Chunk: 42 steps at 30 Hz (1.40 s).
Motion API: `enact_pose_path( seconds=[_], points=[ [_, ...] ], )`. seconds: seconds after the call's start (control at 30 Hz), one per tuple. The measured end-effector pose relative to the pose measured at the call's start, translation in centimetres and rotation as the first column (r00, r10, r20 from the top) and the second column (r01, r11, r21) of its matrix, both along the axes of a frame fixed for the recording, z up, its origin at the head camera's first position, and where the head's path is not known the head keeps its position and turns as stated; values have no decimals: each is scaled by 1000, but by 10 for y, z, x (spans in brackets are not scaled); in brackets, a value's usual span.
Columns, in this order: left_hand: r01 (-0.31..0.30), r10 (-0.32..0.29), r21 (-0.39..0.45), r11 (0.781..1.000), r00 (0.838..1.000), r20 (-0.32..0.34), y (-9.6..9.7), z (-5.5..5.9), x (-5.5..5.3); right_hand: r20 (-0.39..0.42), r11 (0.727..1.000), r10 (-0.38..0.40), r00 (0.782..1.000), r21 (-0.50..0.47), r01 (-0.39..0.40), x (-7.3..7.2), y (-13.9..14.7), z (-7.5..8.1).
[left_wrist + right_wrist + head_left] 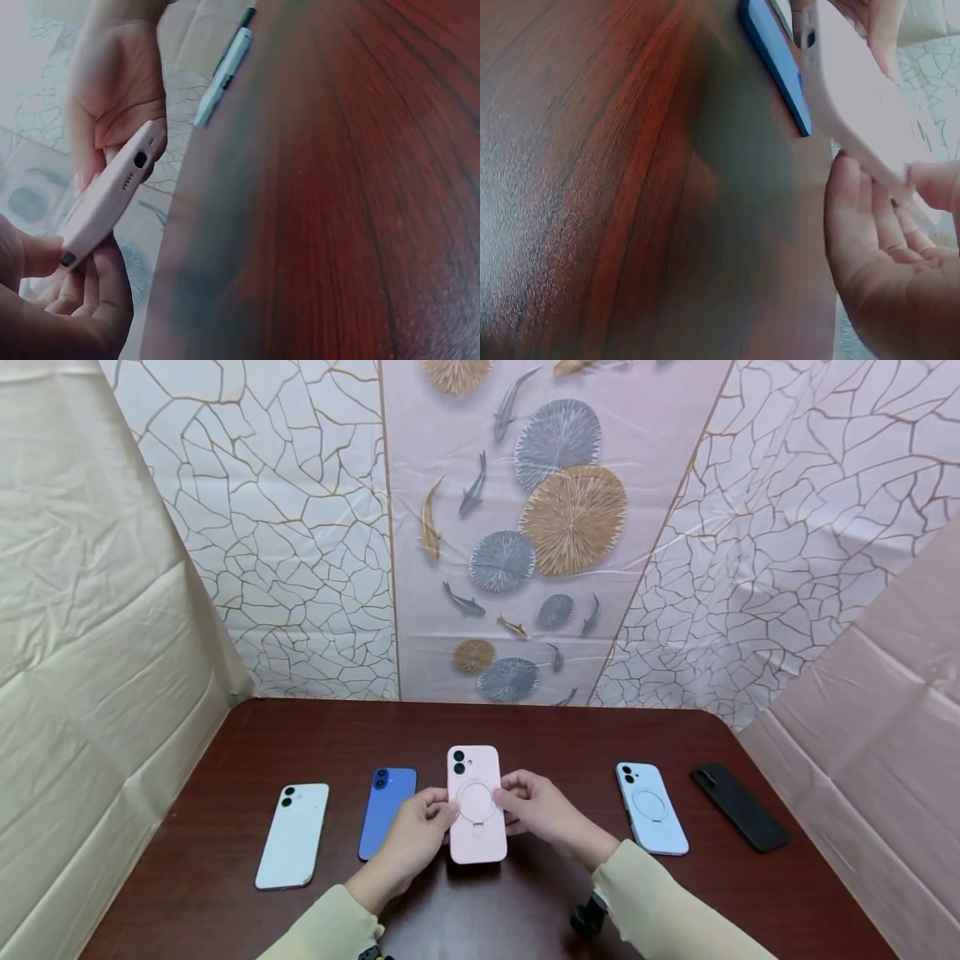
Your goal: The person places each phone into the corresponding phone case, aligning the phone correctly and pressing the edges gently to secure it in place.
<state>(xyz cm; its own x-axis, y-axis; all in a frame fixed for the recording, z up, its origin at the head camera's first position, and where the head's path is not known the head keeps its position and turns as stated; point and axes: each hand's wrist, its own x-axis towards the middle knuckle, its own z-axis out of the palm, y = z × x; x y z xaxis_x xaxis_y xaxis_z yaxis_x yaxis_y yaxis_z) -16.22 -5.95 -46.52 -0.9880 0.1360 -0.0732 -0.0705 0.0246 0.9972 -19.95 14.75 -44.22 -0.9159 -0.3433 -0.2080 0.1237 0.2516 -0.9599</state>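
A glossy white phone (291,839) lies near the left edge of a red-brown, wood-grained table (562,727), and a slim blue phone (387,810) rests just to its right. Midway between the left and right edges, a person's left hand (422,827) pinches one long side of a pink-cased phone (477,847), thumb on the back and fingers curled beneath; the right hand (543,810) pinches the opposite side, and the phone hangs clear of the surface. Good handling here likely means light, even pressure from both sides, with thumbs clear of the camera lenses (459,762). The case looks smooth and matte, its corners rounded, its back ringed. Towards the right edge lies a pale blue phone (652,810), ringed too; nearest that edge, a dull black phone or case (739,806) sits aslant.
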Motion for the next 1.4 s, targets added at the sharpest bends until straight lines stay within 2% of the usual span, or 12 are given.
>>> enact_pose_path(
  seconds=[0.07,0.17,0.33,0.4,0.57,0.8,0.87,1.03,1.1,1.27,1.4],
  points=[
    [-14,10,-103,995,999,-38,2,-1,-1,-9,999,1,1000,47,0,-1,0,-1],
    [-42,19,-252,967,996,-92,7,-2,-3,-17,995,0,1000,101,2,-2,1,-3],
    [-44,0,-363,931,993,-120,14,-4,-7,-62,986,-30,998,165,40,-3,-1,-4],
    [-50,-5,-425,904,992,-127,16,-6,-8,-74,981,-43,996,188,57,-3,-4,-6],
    [-81,-10,-571,817,988,-155,19,-6,-9,-86,972,-46,995,227,64,-4,-8,-13],
    [-112,-14,-650,752,983,-185,22,-8,-14,-140,952,-39,989,295,79,-5,-10,-16],
    [-119,-11,-666,737,982,-188,24,-11,-17,-167,937,-39,985,335,94,-6,-11,-16],
    [-120,5,-684,719,986,-167,30,-14,-20,-245,889,-17,969,439,127,-8,-12,-17],
    [-113,7,-700,705,988,-152,33,-14,-20,-263,870,-8,965,473,136,-9,-13,-18],
    [-81,-14,-743,664,993,-120,39,-14,-23,-285,824,5,958,543,158,-9,-13,-17],
    [-82,-23,-756,649,992,-127,40,-13,-24,-291,804,14,957,572,162,-11,-13,-16]
  ],
)
